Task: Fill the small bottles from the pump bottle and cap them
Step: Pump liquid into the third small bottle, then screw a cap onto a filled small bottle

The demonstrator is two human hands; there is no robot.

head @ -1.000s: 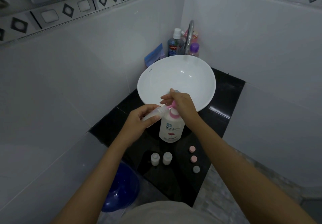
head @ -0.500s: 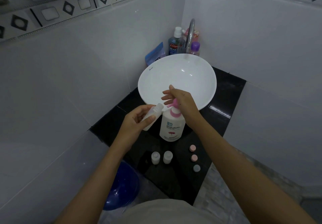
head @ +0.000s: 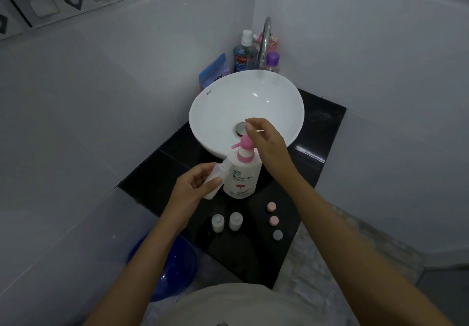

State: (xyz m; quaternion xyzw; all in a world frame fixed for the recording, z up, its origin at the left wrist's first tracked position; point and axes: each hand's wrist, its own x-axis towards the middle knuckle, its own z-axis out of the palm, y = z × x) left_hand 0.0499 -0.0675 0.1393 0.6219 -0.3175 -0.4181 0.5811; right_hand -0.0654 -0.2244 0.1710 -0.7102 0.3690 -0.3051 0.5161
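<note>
A white pump bottle (head: 242,178) with a pink pump head stands on the black counter (head: 317,132) in front of the basin. My left hand (head: 195,188) grips a small clear bottle (head: 215,177), tilted, its mouth below and left of the pink spout. My right hand (head: 266,145) hovers just right of the pump head with fingers apart, off the pump. Two more small uncapped bottles (head: 217,223) (head: 235,220) stand nearer me. Three loose caps lie to their right: two pink caps (head: 271,206) (head: 273,220) and a grey cap (head: 277,235).
A white round basin (head: 223,102) sits on the counter with a chrome tap (head: 265,38) behind it. Beside the tap stand a mouthwash bottle (head: 242,55), a purple-capped bottle (head: 272,61) and a blue pouch (head: 213,71). A blue bucket (head: 175,267) sits on the floor at the left.
My right hand has lifted off the pump head and opened. My left hand has lowered the small bottle away from the spout, down and to the left.
</note>
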